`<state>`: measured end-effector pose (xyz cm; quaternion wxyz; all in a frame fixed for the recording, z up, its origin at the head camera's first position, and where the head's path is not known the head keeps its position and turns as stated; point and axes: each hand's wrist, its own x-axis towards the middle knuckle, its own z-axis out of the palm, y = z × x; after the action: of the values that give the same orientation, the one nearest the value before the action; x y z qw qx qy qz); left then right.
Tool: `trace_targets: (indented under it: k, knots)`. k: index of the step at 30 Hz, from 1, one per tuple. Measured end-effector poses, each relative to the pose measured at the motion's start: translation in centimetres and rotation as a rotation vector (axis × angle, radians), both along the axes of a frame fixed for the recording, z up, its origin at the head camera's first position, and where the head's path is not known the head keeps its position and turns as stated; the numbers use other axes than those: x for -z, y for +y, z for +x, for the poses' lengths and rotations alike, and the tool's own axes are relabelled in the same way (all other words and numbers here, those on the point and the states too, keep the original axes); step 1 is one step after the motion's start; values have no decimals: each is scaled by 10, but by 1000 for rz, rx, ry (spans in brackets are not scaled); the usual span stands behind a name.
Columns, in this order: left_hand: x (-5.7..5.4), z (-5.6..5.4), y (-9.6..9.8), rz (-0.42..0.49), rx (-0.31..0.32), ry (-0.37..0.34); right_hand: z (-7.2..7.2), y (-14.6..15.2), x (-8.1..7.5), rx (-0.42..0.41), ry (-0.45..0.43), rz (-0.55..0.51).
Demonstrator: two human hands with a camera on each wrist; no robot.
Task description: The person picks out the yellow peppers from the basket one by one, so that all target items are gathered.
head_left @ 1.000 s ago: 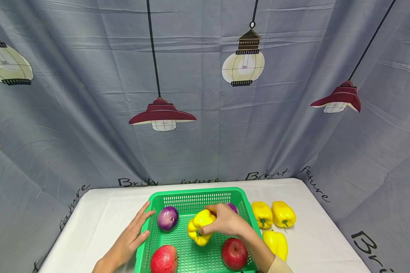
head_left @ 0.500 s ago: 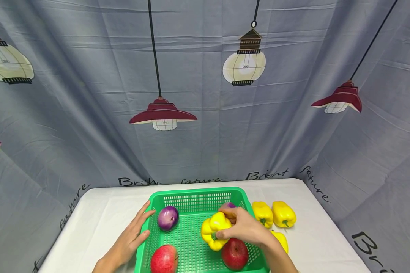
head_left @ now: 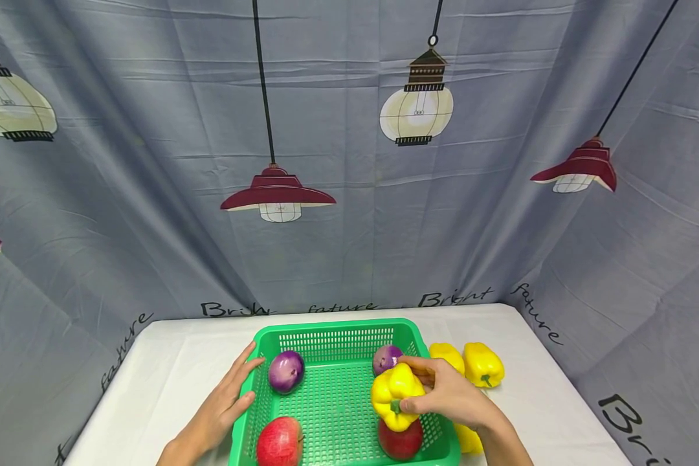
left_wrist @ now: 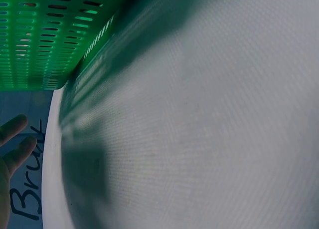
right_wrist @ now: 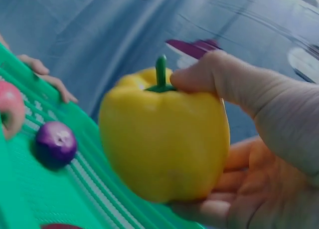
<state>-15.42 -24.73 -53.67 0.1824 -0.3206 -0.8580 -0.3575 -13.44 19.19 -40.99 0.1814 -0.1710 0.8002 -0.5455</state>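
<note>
My right hand (head_left: 451, 395) holds a yellow bell pepper (head_left: 391, 388) over the right side of a green plastic basket (head_left: 338, 325). In the right wrist view the thumb presses beside the green stem of the pepper (right_wrist: 162, 139), with the fingers under and behind it. A red apple (head_left: 400, 443) lies below the pepper, partly hidden by it. At the basket's left rim rests my left hand (head_left: 218, 408), its fingers extended along the edge. Inside the basket are another red apple (head_left: 279, 442) and two purple round vegetables, one at left (head_left: 287, 372) and one at right (head_left: 387, 358).
To the right of the basket, yellow peppers lie on the white tablecloth: one at the back right (head_left: 483, 364), one beside it (head_left: 447, 356), and one nearer (head_left: 468, 440), mostly behind my right arm. A grey curtain (head_left: 349, 259) printed with lamps hangs behind the table.
My right hand has carried the yellow bell pepper rightward from the basket's middle to its right side, uncovering the right purple vegetable. The left hand has stayed at the rim.
</note>
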Motion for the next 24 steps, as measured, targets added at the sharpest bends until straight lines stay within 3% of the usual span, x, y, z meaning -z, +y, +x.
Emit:
trace_targets:
  k: [4,8,17,24]
  knots:
    - [0,-1,0,3,1,1,-1,21,2,-36,28,-34]
    - [0,-2,-1,12,6,7,1,37,3,-16,63,2]
    - [0,-1,0,-8,-4,11,5,67,14,-42,44,-68]
    - [0,-1,0,8,3,-9,6,89,24,-135,13,-240]
